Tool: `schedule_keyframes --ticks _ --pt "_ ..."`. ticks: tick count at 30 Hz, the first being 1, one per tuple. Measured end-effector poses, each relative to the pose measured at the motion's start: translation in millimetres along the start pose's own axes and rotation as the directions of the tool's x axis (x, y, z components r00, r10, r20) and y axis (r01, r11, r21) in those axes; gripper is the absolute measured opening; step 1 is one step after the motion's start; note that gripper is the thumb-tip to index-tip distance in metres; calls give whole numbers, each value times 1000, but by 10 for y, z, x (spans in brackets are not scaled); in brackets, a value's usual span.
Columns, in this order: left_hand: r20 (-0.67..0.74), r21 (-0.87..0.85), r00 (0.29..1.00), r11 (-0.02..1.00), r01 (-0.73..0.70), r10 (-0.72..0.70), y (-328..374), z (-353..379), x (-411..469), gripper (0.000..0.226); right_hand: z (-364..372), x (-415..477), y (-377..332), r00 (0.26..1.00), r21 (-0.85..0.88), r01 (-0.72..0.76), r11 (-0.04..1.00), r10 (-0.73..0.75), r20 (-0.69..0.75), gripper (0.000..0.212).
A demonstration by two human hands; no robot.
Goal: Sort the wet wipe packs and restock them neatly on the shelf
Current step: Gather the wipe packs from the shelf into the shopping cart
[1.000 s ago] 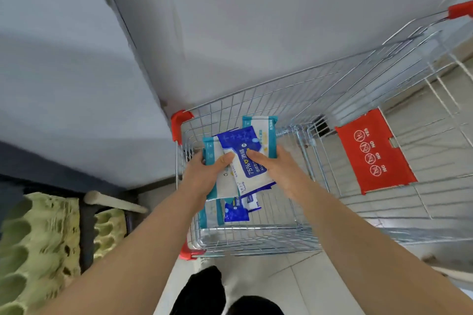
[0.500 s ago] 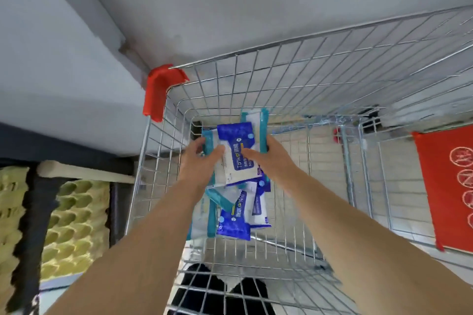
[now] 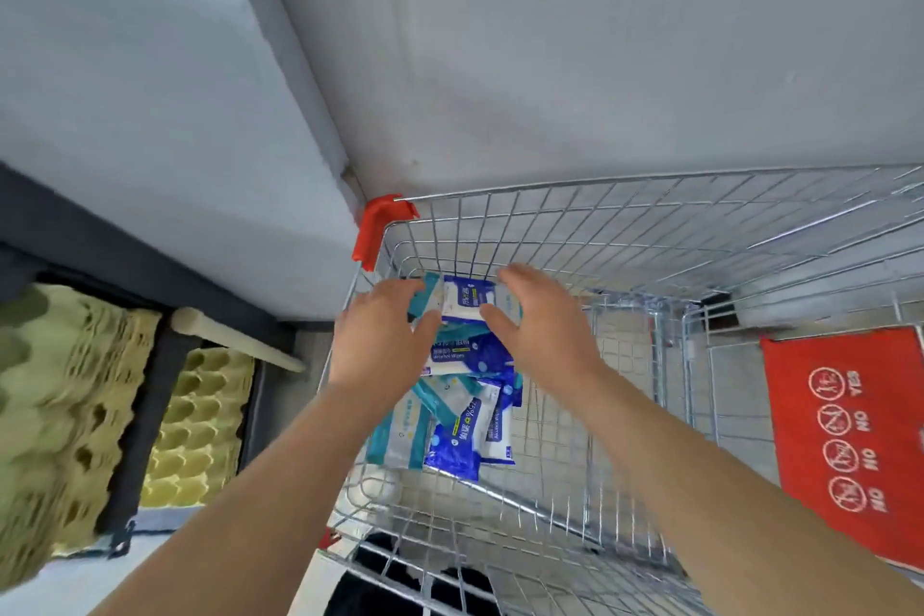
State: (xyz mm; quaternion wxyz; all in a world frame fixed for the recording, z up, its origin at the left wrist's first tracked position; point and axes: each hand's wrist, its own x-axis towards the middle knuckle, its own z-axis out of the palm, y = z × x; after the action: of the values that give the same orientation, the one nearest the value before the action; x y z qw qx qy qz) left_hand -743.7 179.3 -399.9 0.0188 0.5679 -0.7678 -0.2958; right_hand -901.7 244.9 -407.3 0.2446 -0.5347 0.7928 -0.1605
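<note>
- A small stack of wet wipe packs point(image 3: 467, 298) is held low inside the shopping cart point(image 3: 650, 178), at its far left corner.
- The stack is clasped from both sides: the left hand point(image 3: 385, 330) is curled round the teal edge, and the right hand point(image 3: 542, 315) is closed on the opposite edge.
- More loose packs point(image 3: 465, 420) are seen on the cart's floor, nearer its near wall.
- The stack's edges should probably be squared before it is lifted out of the cart, so that no pack slips.

My cart point(image 3: 650, 225): shiny bare metal wire w/ a smooth red plastic corner cap point(image 3: 372, 230). Wipe packs point(image 3: 467, 298) I'm holding = glossy, slick plastic film, a bit crinkly. Red flap point(image 3: 845, 440) looks like matt plastic. Egg trays point(image 3: 200, 420): rough, dull paper pulp. Wall point(image 3: 550, 40): matt paint.
</note>
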Motion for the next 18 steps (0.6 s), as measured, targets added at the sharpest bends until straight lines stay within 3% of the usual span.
schedule_keyframes --ticks 7,13,18 --pt "-251 147 943 971 -186 219 252 -1362 -905 33 -1012 -557 -1254 947 -181 299 937 -315 -67 47" --pt "-471 193 856 972 -136 213 85 -2397 -1741 35 -1500 -1059 -2376 867 -167 469 867 -488 -100 44" --pt "-632 192 749 977 -95 197 -362 -3190 -2437 35 -1623 -1444 -3368 750 -160 618 770 -638 -176 47"
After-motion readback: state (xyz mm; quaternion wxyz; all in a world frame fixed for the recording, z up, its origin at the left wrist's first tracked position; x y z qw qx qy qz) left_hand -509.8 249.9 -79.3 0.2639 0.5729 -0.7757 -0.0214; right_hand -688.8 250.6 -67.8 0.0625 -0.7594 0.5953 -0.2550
